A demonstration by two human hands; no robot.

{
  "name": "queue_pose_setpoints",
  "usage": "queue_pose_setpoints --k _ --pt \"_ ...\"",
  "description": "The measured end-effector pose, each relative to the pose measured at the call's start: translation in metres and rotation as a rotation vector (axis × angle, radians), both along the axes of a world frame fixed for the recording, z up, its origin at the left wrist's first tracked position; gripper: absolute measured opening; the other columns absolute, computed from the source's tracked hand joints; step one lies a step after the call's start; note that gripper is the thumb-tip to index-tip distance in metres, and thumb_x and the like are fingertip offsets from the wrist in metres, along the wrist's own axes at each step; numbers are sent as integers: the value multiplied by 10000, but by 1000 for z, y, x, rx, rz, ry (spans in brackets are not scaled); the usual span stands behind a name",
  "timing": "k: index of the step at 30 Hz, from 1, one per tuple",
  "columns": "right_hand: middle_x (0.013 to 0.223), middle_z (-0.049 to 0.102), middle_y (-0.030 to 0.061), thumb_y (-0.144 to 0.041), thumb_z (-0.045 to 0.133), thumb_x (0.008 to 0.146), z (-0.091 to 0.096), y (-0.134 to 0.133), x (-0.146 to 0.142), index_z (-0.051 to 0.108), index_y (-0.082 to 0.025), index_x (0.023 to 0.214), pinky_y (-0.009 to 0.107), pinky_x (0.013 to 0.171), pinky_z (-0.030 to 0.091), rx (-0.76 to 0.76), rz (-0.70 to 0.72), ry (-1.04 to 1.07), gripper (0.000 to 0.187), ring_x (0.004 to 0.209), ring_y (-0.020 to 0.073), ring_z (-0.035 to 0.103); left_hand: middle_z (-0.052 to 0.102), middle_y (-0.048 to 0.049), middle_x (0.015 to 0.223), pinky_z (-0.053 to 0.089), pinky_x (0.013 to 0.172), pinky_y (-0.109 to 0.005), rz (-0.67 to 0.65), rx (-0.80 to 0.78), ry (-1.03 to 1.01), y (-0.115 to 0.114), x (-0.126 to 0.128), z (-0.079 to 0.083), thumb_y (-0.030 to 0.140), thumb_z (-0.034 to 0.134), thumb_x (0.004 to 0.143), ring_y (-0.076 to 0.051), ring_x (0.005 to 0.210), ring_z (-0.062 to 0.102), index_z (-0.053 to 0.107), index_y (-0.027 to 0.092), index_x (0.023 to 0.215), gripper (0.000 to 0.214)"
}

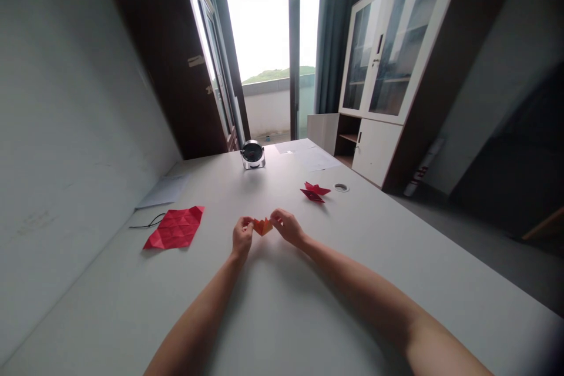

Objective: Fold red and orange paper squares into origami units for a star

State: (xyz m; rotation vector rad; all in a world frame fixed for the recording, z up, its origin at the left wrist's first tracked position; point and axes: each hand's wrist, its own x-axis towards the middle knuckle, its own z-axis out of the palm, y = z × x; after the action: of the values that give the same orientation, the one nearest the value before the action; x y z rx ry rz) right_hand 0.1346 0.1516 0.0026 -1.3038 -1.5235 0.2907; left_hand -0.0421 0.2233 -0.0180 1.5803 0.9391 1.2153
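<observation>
The left hand [242, 238] and right hand [287, 227] are pinching opposite ends of the orange paper [263, 227], seemingly shaping folds; the next move is probably calling for gentle, even pressure.

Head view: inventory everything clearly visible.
table: 1, white, foreground
folded paper: 1, orange, centre
pointed paper: count unclear, red, right
creased sheet: 1, red, left
cord: 1, black, beside creased sheet
round device: 1, black-silver, far end
flat papers: several, white, far end, left edge
ringed hole: 1, pale, right
dark cabinet: 1, brown, left
glazed cabinet: 1, white, right
window: 1, bright, back
curtain: 1, dark, by window
wall: 1, grey, left
arms: 2, bare, foreground
left hand: 1, bare, on folded paper
right hand: 1, bare, likewise
</observation>
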Motion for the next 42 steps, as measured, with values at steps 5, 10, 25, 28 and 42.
queue_pose_setpoints --k 5,10,25,28,42 --pt "745 648 15 -166 561 813 -7 3 2 619 -192 771 258 642 458 -64 -44 1 77 653 138 553 637 -33 846 479 752 -282 94 -49 -107 6 -1 -2 380 574 840 -147 753 602 580 181 911 212" --pt "770 674 9 -153 569 795 -8 2 1 639 -199 842 254 642 475 -91 3 37 97 654 137 580 625 -24 848 487 757 -284 82 -34 -129 5 0 0 385 573 849 -143 761 608 558 188 910 207" --pt "813 662 11 -184 620 807 -8 -4 -7 664 -198 812 225 606 432 -121 180 -102 47 633 118 567 612 -24 858 495 743 -277 108 12 -76 7 -4 -2 365 575 871 -143 760 597 562 199 916 172" --pt "776 643 -2 -274 659 825 -9 -4 -6 655 -192 774 223 610 403 -124 177 -149 97 620 112 531 588 -17 850 504 693 -263 59 -52 -153 7 -3 -4 381 587 868 -121 711 580 545 192 934 204" --pt "759 644 -6 -239 551 912 -11 -2 3 620 -192 786 206 618 365 -66 -18 -283 151 623 106 526 617 -33 966 552 736 -298 -48 -30 -90 3 -6 7 247 493 882 -155 868 638 502 232 1154 272"
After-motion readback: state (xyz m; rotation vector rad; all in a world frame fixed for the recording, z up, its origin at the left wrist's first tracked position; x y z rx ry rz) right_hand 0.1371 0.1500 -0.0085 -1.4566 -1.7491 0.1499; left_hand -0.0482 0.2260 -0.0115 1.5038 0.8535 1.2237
